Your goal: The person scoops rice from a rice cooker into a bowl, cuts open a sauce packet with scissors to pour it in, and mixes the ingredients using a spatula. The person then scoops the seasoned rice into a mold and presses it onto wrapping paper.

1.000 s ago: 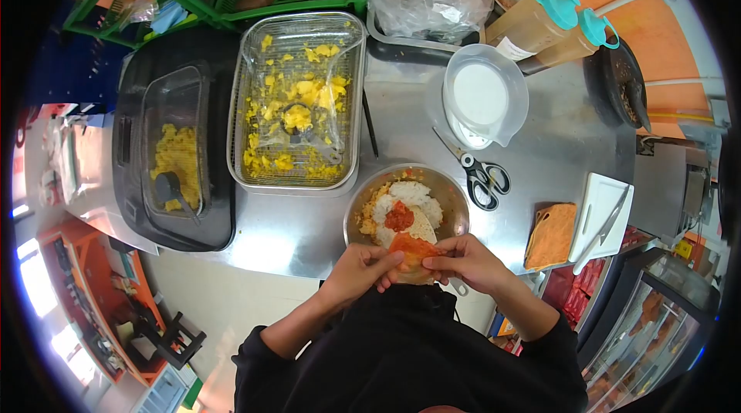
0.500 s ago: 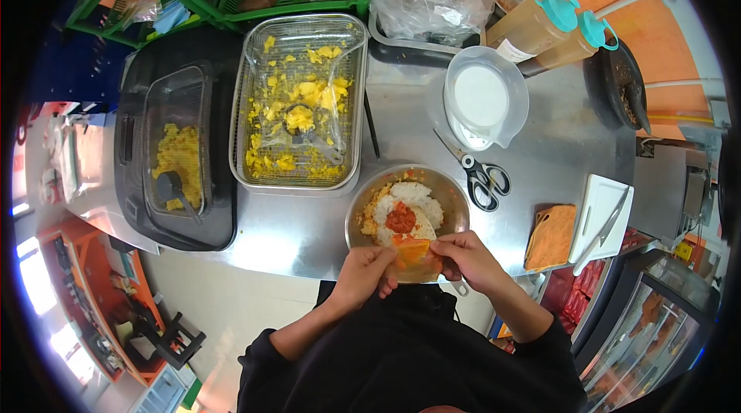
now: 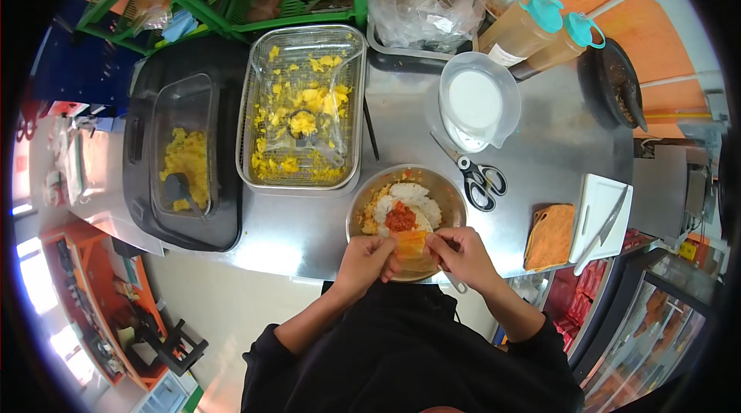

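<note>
Hands (image 3: 363,265) (image 3: 468,260) on bag (image 3: 414,251), bottle label (image 3: 505,55) illegible

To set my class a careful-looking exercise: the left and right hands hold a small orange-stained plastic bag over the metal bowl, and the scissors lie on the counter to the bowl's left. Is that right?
Not quite: the head view shows the scissors to the right of the metal bowl. The left hand and right hand do hold the plastic bag over it.

passage: counter (image 3: 505,237) between bowl (image 3: 454,201) and orange slab (image 3: 553,237) | obstacle: scissors (image 3: 465,164) farther back
</note>
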The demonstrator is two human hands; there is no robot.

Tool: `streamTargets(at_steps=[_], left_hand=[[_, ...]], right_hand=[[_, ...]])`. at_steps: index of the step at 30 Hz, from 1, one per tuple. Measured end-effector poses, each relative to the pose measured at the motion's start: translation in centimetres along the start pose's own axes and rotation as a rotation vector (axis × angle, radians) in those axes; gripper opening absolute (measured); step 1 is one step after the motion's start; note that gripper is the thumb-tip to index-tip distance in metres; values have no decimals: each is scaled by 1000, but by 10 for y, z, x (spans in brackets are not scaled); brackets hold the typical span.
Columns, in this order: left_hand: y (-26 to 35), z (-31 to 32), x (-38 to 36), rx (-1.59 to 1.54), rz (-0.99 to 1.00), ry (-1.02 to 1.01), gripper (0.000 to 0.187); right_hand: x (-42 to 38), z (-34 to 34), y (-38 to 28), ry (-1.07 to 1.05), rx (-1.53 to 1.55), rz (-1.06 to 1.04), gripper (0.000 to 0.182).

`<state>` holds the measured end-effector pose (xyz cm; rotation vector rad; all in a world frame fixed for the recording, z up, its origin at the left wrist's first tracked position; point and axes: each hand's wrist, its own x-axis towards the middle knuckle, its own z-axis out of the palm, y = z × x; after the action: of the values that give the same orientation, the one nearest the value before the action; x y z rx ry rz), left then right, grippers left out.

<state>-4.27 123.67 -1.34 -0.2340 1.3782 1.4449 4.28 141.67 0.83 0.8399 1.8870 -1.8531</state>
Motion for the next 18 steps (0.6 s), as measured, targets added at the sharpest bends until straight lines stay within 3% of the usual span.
streamTargets(at_steps=[1,3,7,10,12,13,15,18], left_hand=[[0,0,-1,3,6,-4,38],[2,1,-3,44,0,-39,40],[3,2,-13,133,87,-4,40],[3,-1,-23,134,100,50,48],[2,-5,-34,87,73,43,54],[-3,-5,-38,87,84,47,54],[-11,-5,-43,91,144,68,56],[-15,-11,-60,-39,138,119,52]], right_hand=[[-1,-1,0,5,-1,-6,25],[-2,-5,-1,-74,428,183,23],[-14,-4,-7,-91,537,214,19],[-20,-1,-6,-24,291,34,15],[-23,2,-4,87,-47,-218,12],[-23,5,1,84,-50,-229,12],[-22,11,9,155,-79,-440,12],[-33,10,4,242,-112,-484,13]])
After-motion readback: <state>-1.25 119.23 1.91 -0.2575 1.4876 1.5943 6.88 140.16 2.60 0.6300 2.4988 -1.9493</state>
